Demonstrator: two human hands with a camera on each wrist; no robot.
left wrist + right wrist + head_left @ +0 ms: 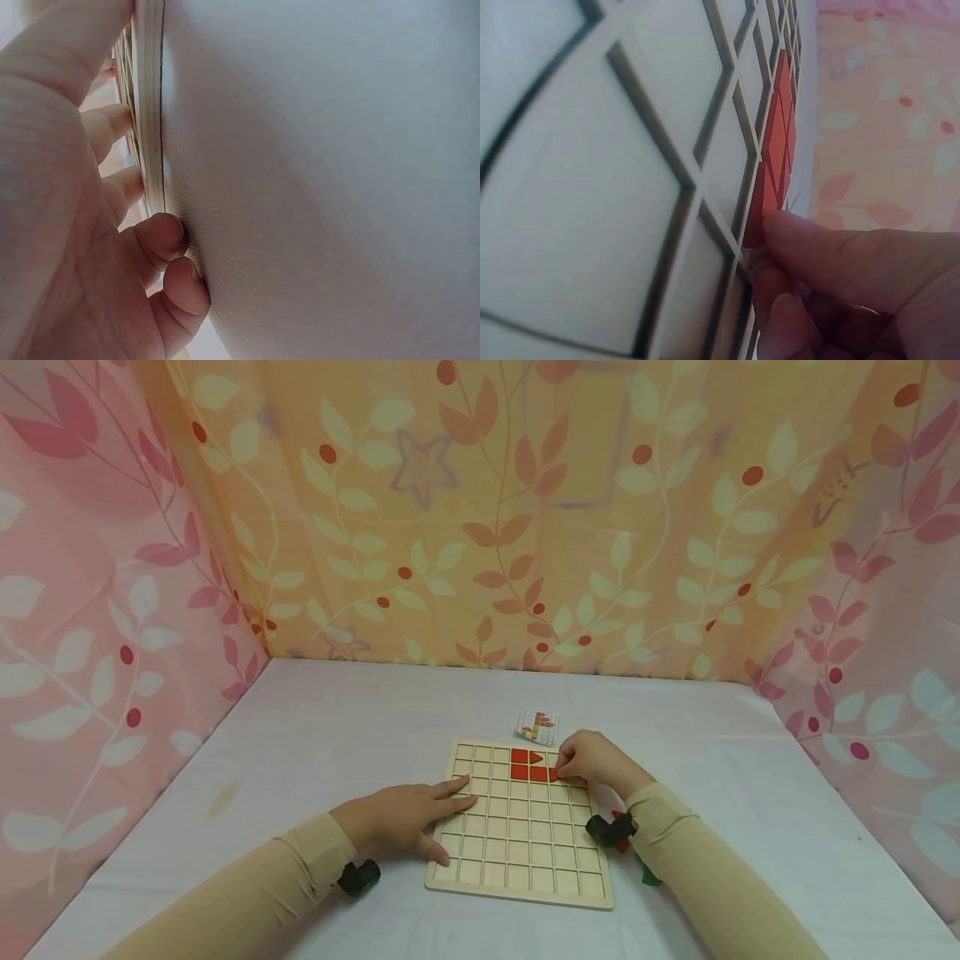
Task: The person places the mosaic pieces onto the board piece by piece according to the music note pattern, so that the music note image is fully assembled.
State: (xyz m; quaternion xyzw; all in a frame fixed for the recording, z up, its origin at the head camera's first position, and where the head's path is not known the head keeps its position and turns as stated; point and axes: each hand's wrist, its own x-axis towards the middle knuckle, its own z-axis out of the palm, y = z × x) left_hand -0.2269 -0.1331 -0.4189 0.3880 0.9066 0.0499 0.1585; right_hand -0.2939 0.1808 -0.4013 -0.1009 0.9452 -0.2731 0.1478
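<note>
A wooden grid board (497, 827) lies flat on the white-covered table. In its far rows sit red square tiles (519, 772) and a red triangle tile (536, 758). My right hand (596, 760) is over the board's far right part, its thumb and fingertips pinching a red triangle tile (553, 774) at the end of the second row. The right wrist view shows that red tile (756, 214) at the fingertips, partly hidden by them. My left hand (401, 814) rests at the board's left edge with fingers spread, some on the board, others touching the tablecloth (322, 187).
Behind the board lies a small picture card (537, 727) showing a coloured pattern on a grid. Red pieces (621, 832) and a green piece (650, 877) lie right of the board, partly hidden by my right wrist camera and sleeve. Patterned curtains (480, 527) enclose the table.
</note>
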